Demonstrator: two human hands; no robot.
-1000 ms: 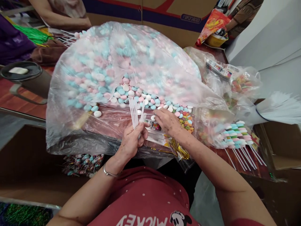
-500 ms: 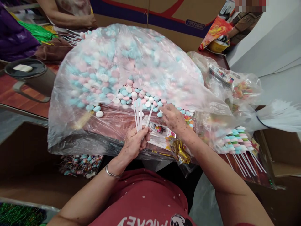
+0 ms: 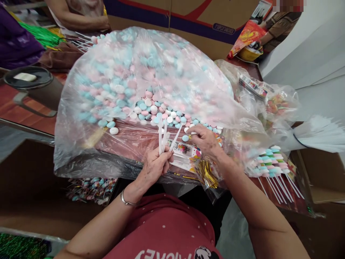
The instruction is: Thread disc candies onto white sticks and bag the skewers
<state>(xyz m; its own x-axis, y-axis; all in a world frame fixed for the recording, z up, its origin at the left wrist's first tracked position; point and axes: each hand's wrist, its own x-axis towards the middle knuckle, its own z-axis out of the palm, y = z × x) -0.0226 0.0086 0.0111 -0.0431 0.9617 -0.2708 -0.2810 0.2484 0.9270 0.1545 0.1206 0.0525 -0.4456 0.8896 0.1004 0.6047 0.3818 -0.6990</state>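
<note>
My left grip (image 3: 155,167) is closed around several white sticks (image 3: 162,138), thumb across their lower ends; most stand bunched together while one leans out to the right. Their free ends point to the far side, toward the near fringe of the candies (image 3: 154,108). My right grip (image 3: 205,141) hovers palm down with curled fingers; I cannot tell whether they pinch anything. A blue candy (image 3: 185,138) lies just left of its fingertips.

Between my two grips, a little nearer, lies a printed packet (image 3: 185,150); gold ties (image 3: 207,172) sit at its right, by the near edge of the desk (image 3: 16,108). My easiest room is to the left of the sticks, where a reddish strip shows through film. On the far side the candies bulge under a large plastic bag (image 3: 172,64), its rounded back reaching toward a printed carton (image 3: 175,25). Right is tighter: skewered candies (image 3: 273,162) lie there, stick ends toward me, with a stick bundle (image 3: 323,133) beyond. At far left, a lidded mug (image 3: 40,91) stands beside the bag's edge. Below, an open cardboard box (image 3: 35,194) sits at near left.
</note>
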